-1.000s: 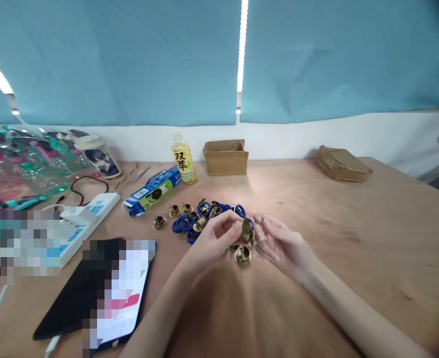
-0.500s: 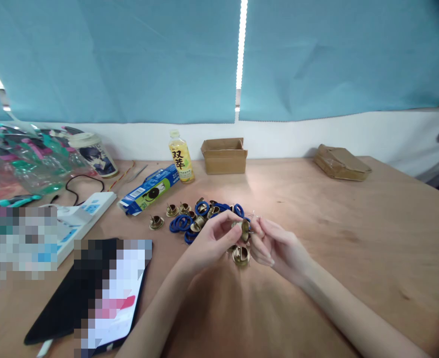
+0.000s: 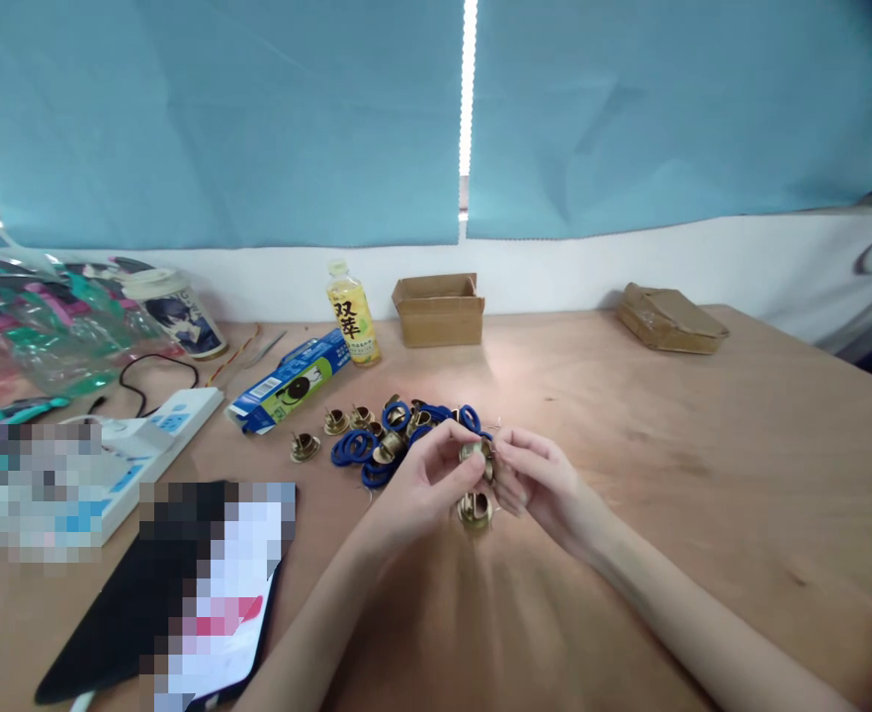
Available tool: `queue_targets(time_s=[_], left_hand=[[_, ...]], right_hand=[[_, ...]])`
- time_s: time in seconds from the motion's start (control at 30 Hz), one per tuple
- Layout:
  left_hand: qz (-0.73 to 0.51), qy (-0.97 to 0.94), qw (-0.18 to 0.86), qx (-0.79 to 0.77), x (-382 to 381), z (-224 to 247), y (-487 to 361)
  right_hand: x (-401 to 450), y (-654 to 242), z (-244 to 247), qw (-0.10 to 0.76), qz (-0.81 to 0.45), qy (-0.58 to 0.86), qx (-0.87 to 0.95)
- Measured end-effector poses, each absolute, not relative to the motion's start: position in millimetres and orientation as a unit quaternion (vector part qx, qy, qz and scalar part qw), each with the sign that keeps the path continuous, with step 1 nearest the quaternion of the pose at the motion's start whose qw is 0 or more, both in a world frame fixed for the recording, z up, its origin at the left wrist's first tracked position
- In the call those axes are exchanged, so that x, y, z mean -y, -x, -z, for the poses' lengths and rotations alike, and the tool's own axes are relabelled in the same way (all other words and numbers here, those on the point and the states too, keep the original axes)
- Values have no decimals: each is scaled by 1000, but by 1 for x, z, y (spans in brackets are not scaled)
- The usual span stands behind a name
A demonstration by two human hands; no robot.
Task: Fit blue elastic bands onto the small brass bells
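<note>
My left hand (image 3: pixel 432 485) pinches a small brass-coloured metal piece (image 3: pixel 486 459) between thumb and fingers, above the middle of the table. My right hand (image 3: pixel 544 483) has its fingers closed at the right side of that piece; whatever they pinch is too small and blurred to tell. Just below the hands stands another brass piece (image 3: pixel 475 510). Behind my left hand lies a pile of blue rings (image 3: pixel 354 447) mixed with more brass pieces (image 3: pixel 390 448). Several brass pieces sit apart at the pile's left, one of them nearest the front (image 3: pixel 304 447).
Behind the pile are a blue carton (image 3: pixel 292 381), a yellow-labelled bottle (image 3: pixel 354 321) and an open cardboard box (image 3: pixel 442 321). A brown package (image 3: pixel 669 321) lies back right. At left are a power strip (image 3: pixel 158 445), a phone (image 3: pixel 232 603), a cup (image 3: pixel 180 314) and clear bottles (image 3: pixel 72 336).
My right hand's fingers have drawn in closer to the brass piece, which has turned slightly in my left hand. The whole view has shifted a little.
</note>
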State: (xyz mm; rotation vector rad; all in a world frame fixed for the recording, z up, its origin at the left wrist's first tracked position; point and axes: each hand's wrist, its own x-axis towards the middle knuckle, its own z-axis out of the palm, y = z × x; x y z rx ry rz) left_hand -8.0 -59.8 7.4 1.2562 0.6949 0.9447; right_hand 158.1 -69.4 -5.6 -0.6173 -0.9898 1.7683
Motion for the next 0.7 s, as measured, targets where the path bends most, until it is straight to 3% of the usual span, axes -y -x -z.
queue_targets(time_s=[0.7], left_hand=[[-405, -569, 633, -333, 64, -20, 10]], right_hand=[[71, -161, 10, 492, -646, 279, 513]])
